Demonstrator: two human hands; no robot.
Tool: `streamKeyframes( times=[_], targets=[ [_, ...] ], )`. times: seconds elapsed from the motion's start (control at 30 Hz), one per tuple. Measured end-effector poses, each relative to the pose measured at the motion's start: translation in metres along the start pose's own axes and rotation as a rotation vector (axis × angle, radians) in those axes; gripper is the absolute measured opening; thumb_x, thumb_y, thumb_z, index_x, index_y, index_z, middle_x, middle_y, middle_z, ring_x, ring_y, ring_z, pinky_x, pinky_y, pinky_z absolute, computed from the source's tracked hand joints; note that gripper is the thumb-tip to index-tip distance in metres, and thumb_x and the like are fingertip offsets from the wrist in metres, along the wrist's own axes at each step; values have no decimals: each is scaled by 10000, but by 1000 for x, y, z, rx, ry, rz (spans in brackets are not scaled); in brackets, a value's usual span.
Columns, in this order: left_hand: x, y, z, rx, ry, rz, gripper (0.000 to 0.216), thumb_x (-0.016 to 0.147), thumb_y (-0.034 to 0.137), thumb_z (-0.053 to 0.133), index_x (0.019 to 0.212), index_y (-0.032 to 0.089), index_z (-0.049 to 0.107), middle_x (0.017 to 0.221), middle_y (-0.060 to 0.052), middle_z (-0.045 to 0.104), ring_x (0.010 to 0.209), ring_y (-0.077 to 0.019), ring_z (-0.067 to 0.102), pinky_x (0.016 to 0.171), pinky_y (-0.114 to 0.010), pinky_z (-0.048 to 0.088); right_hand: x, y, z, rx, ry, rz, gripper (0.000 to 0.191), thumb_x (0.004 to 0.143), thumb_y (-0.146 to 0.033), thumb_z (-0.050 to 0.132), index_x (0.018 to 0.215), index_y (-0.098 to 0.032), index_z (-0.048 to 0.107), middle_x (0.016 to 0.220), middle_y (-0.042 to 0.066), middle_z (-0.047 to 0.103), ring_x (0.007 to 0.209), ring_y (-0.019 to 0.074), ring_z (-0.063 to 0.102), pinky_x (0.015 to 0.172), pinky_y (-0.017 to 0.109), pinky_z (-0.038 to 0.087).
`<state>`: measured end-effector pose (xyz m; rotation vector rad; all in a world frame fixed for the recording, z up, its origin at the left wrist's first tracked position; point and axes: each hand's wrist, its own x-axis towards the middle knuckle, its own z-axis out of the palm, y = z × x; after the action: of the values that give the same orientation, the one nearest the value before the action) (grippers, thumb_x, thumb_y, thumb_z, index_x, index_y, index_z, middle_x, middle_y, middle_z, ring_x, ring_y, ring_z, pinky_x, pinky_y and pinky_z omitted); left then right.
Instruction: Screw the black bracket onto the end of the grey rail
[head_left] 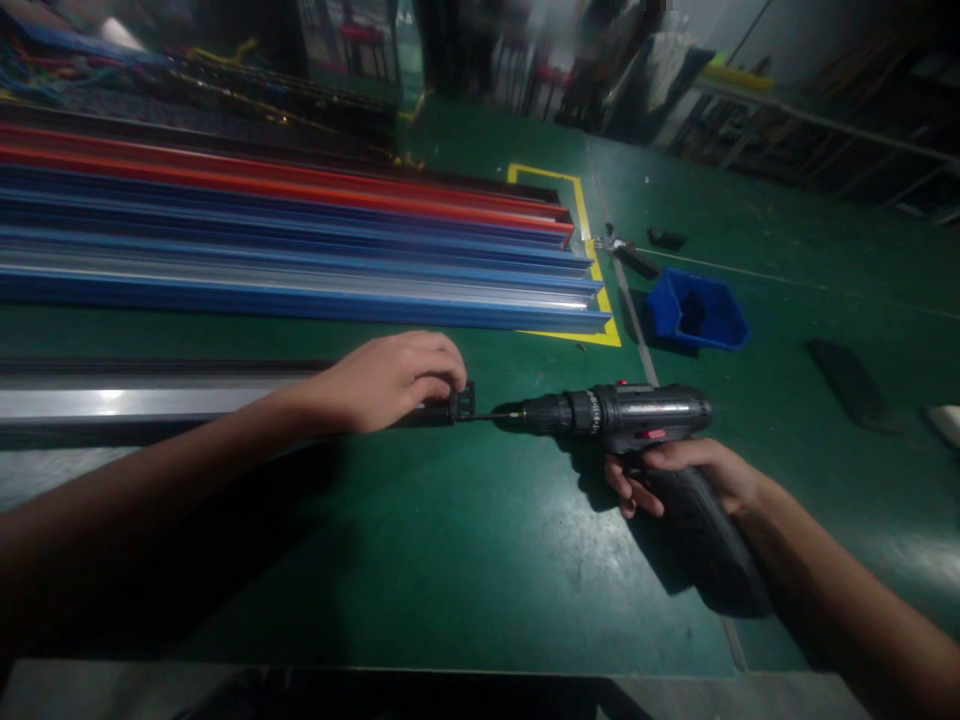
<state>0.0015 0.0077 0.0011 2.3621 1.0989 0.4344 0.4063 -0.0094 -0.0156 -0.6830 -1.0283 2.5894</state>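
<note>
In my right hand (675, 470) is a black cordless drill (622, 410), gripped round its handle and pointing left. Its long thin bit (495, 415) reaches to a small black slotted end cap (465, 400). The cap sits at the right end of a silver and black metal profile (150, 400) lying along the green table. Curled over that end, my left hand (405, 380) is closed with its fingertips at the cap. The hand hides part of the profile's end, and I cannot tell whether the bit's tip is in a screw.
Behind my left hand lie several blue profiles (300, 280) and a red profile (300, 180), ending near yellow tape (611, 330). To the right are a blue bin (697, 310), dark-handled pliers (630, 255) and a flat dark object (851, 380). The green table's (450, 560) front edge runs below.
</note>
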Motion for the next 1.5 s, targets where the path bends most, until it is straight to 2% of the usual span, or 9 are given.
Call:
streamKeyframes(
  times=[0.9,1.27,1.5],
  targets=[
    [1,2,-1,0,-11,-3,223,999,296,515,1014,238,729,1182,-15,688,1125,-190,624,986,-315,437,-2,1,-3,-13,0,1,344,929,-259,622,1139,-3,715,1005,158,723,734,144,694,877,375,591],
    [1,1,0,-5,-1,-6,218,994,307,524,1008,251,734,1185,-6,685,1129,-192,628,986,-304,433,-1,-2,0,-53,37,20,316,933,-296,676,1117,-41,716,976,125,739,709,130,689,863,361,603],
    [-1,1,-1,-5,-5,-6,223,996,311,523,1016,246,735,1188,-9,684,1129,-193,623,986,-316,433,0,-2,1,-60,6,0,304,945,-274,633,1121,-42,717,977,123,736,721,133,687,872,363,599]
  ],
)
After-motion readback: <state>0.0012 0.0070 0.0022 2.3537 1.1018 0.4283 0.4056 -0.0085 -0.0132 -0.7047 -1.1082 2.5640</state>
